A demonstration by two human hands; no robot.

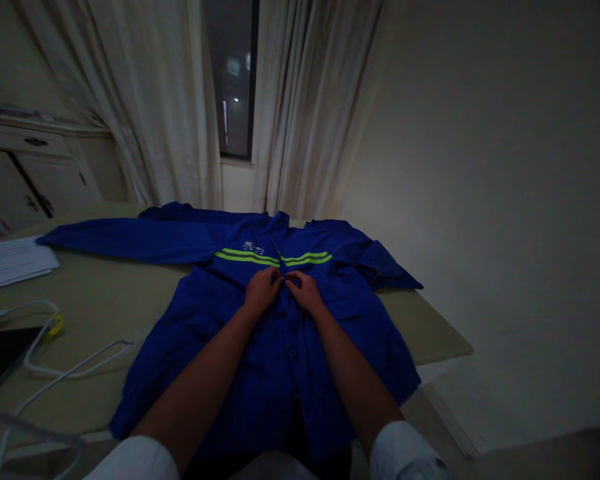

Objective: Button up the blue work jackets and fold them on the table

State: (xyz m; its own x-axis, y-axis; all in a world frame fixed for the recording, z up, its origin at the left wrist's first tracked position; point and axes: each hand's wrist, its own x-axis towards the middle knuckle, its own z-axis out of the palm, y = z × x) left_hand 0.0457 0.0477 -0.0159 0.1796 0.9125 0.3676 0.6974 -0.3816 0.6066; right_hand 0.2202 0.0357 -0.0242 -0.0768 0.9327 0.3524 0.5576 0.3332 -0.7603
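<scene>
A blue work jacket [220, 313] with yellow-green reflective stripes [240, 256] lies face up on the beige table [105, 293], collar away from me, its left sleeve stretched out to the left. My left hand [263, 288] and my right hand [303, 291] meet at the jacket's front opening, just below the stripes. Both hands have their fingers curled and pinched on the fabric edges at the centre. What lies between the fingertips is too small and dark to make out.
White cables [55, 360] with a yellow clip [55, 327] trail over the table's left part. Papers [10, 261] lie at the far left, a dark flat object [0, 357] below them. Curtains [300, 100] and a dark window stand behind; a white cabinet [30, 173] is at left.
</scene>
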